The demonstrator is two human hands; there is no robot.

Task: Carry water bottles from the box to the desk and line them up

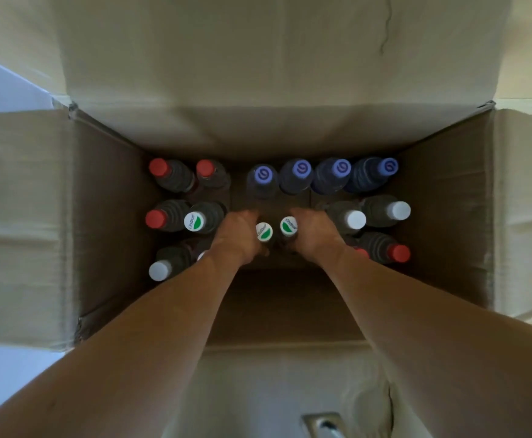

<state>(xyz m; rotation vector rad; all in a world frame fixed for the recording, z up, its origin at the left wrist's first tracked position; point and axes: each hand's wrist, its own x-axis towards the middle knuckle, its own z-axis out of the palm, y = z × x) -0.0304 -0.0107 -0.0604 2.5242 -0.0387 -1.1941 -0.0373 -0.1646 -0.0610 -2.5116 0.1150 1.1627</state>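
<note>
I look straight down into an open cardboard box (441, 216) full of upright water bottles. Both my arms reach into its middle. My left hand (238, 235) grips a bottle with a white-and-green cap (264, 231). My right hand (313, 230) grips a second bottle with the same kind of cap (288, 225). The two held bottles stand side by side, almost touching. Their bodies are hidden by my hands and the shadow.
Several purple-capped bottles (299, 168) line the far wall. Red-capped bottles (158, 167) and one more green-capped bottle (195, 221) stand at left, white-capped bottles (355, 219) at right. The box flaps (21, 216) are folded outwards. A metal object (321, 425) shows at the bottom edge.
</note>
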